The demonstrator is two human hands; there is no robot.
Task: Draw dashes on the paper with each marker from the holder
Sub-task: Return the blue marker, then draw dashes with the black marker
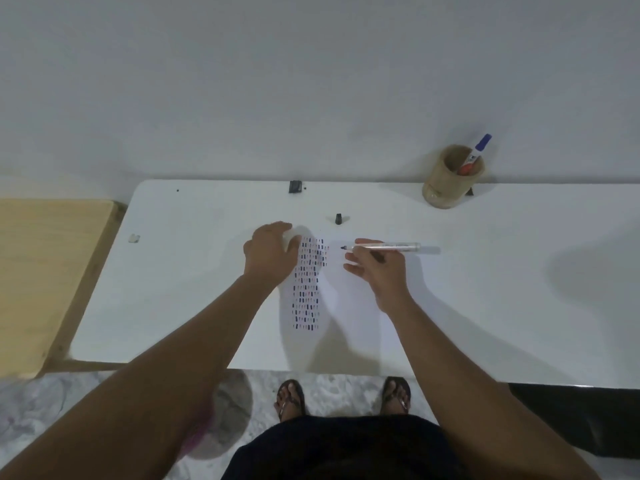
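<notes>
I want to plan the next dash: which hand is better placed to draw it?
Right. The right hand holds the uncapped marker, tip beside the dashes; the left hand presses the paper.

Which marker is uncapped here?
The marker in the right hand: this marker shows a bare dark tip over the paper. The blue-capped marker in the holder stays capped.

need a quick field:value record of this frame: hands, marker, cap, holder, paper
left hand: pressed on the paper's far left corner, holding it flat
right hand: holds the uncapped marker
marker: lying near level, tip pointing left, just right of the dashes; tip contact unclear
cap: black, standing on the table beyond the paper
holder: far right by the wall, with a blue-capped marker and something orange inside
paper: columns of dashes on the left part, right part blank
table: white
</notes>
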